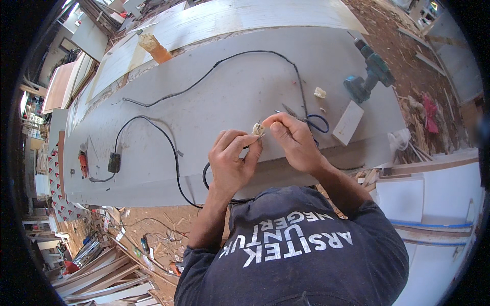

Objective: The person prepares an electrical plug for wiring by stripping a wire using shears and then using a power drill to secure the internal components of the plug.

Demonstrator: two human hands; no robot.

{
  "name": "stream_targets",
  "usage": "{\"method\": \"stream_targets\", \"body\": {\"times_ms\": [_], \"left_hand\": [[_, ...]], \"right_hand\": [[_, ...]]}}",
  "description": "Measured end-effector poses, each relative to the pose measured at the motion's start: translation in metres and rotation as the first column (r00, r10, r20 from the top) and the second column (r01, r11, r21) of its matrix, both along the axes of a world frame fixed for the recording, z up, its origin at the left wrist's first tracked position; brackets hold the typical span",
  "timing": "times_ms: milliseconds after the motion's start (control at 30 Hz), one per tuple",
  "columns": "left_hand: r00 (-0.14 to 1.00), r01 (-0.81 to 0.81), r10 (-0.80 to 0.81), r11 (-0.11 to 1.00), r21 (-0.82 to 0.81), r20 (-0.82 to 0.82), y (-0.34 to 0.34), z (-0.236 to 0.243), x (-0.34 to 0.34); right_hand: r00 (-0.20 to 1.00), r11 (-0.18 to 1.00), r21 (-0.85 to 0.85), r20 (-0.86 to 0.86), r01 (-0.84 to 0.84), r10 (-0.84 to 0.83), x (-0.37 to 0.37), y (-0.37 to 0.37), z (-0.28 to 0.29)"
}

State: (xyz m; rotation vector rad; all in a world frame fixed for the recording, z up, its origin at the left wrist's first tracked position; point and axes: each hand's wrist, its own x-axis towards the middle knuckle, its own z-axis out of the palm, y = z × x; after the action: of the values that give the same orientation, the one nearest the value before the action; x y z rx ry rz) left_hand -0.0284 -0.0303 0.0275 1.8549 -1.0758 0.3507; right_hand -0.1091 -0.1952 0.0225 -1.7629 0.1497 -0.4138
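Cream electrical fitting, above grey worktop, pinched in left hand; right hand curled beside it, grip unclear; wiring apparently under way; black cable end lying loose, seemingly unconnected

A woodworking shop, and a messy one.
Scraps litter the floor, wooden strips lie heaped, panels stand over left, and a cordless drill lies on the grey worktop.
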Motion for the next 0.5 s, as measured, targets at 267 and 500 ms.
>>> {"method": "stream_targets", "body": {"times_ms": [267, 500], "left_hand": [[0.998, -0.052, 0.052, 0.999, -0.014, 0.029, -0.002, 0.000, -0.002], [0.995, -0.089, 0.090, 0.996, -0.006, 0.049, 0.000, -0.001, -0.006]], "right_hand": [[0.996, 0.993, 0.107, -0.080, 0.041, -0.032, -0.004, 0.010, 0.010], [0.996, 0.982, 0.183, -0.084, 0.047, -0.032, -0.003, 0.015, 0.005]]}}
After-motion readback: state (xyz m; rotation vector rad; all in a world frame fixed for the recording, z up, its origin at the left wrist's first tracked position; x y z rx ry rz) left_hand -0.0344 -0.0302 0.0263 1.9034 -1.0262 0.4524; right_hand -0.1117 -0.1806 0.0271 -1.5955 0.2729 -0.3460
